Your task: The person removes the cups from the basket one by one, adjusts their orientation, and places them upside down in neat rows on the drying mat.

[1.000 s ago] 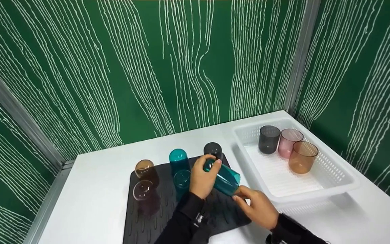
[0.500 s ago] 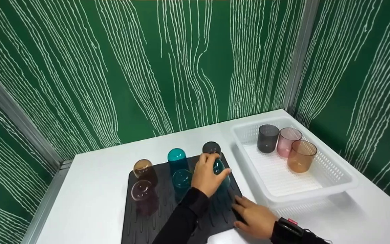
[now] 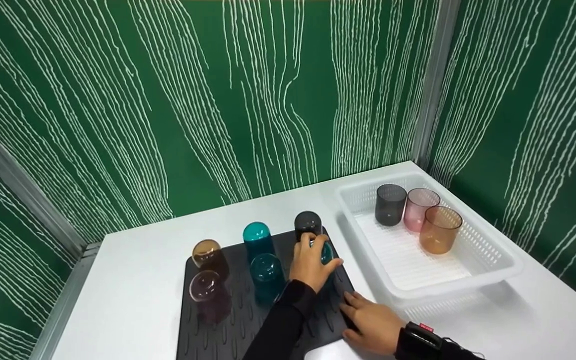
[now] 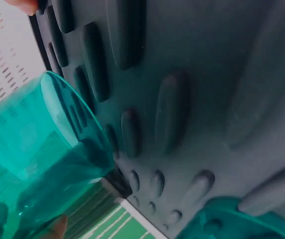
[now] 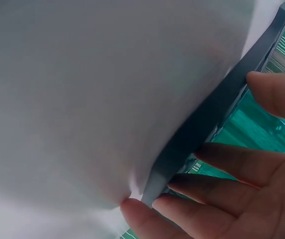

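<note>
My left hand (image 3: pixel 310 262) grips a teal glass (image 3: pixel 326 252) by its rounded base, mouth downward, over the right side of a black ribbed mat (image 3: pixel 240 325). In the left wrist view, the rim of this teal glass (image 4: pixel 38 134) is close over the mat's ridges. At the mat's right edge, my right hand (image 3: pixel 374 322) rests with fingers extended. The right wrist view shows its fingertips touching that dark edge (image 5: pixel 192 132). Upside down on the mat stand two more teal glasses, one at the back (image 3: pixel 258 237) and one nearer (image 3: pixel 267 270). A dark grey glass (image 3: pixel 308 222) stands just behind my left hand.
An amber glass (image 3: pixel 207 254) and a purplish glass (image 3: pixel 206 287) stand upside down along the mat's left side. On the right, a white perforated basket (image 3: pixel 403 295) holds a grey glass (image 3: pixel 390 205), a pink glass (image 3: pixel 420 210) and an orange glass (image 3: pixel 440 230), all upright.
The teal glass went from tilted between both hands to upside down over the mat in my left hand. My right hand let go of its rim and moved to the mat's edge.
</note>
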Available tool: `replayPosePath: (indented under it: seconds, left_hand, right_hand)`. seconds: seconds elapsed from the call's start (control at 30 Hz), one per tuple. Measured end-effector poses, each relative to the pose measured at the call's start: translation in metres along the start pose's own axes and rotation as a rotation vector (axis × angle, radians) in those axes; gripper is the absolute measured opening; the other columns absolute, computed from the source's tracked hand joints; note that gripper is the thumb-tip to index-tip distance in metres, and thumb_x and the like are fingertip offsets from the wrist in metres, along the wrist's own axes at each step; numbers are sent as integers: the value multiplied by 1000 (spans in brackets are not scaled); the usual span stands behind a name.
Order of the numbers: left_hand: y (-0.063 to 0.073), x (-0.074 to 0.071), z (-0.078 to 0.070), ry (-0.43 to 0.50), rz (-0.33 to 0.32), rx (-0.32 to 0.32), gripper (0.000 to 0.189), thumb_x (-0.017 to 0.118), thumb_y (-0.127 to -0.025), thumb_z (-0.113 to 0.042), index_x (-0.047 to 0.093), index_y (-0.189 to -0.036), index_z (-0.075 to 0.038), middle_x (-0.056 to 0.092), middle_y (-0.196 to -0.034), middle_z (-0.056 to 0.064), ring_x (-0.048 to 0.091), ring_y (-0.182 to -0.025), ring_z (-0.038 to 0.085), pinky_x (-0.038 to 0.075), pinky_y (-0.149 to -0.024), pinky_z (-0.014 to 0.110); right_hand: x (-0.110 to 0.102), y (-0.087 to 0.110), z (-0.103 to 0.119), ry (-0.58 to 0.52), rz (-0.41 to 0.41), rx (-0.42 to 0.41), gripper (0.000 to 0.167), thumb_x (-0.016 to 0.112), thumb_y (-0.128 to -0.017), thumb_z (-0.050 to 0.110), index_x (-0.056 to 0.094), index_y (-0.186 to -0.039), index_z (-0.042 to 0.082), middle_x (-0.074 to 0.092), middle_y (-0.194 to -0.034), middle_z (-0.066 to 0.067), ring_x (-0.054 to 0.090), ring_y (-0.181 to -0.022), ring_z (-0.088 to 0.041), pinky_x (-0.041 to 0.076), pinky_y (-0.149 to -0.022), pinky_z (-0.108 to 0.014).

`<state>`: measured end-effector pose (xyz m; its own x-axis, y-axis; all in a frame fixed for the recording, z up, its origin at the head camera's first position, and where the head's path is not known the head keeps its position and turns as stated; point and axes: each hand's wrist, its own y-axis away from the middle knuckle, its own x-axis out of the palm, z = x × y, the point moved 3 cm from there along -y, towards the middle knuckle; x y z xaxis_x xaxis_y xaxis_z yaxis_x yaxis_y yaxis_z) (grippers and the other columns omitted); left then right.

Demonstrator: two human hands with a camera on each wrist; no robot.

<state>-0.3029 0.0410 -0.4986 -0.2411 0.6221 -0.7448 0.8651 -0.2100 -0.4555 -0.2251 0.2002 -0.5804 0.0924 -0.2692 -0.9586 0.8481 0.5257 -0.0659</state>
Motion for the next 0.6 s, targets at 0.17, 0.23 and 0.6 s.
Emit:
replayPosePath:
  seconds: [0.17, 0.23, 0.6]
  left_hand:
    - [-14, 47, 36, 11, 1, -9, 62, 93, -93, -49, 70, -144, -21, 56, -145, 12, 64, -122, 35, 65, -93, 50]
    - [-19, 63, 49, 2, -6, -5, 66, 92, -91, -58, 70, -145, -26, 53, -147, 9, 64, -121, 31, 65, -92, 45]
    - [-15, 42, 30, -130, 11, 14, 65, 90, -93, -57, 73, -144, -22, 58, -136, 13, 65, -113, 32, 65, -82, 52]
  right_hand:
    - [6, -1, -8, 34, -5, -14, 61, 79, -102, 44, 74, -143, 0, 66, -156, -29, 67, -143, -49, 62, -110, -59]
    - [8, -1, -10, 47, -10, -18, 60, 79, -103, 45, 75, -143, 1, 67, -156, -28, 68, -143, -48, 63, -109, -57]
    - [6, -2, -6, 87, -40, -40, 57, 81, -101, 42, 77, -139, 0, 70, -152, -28, 69, -142, -46, 63, -110, -54]
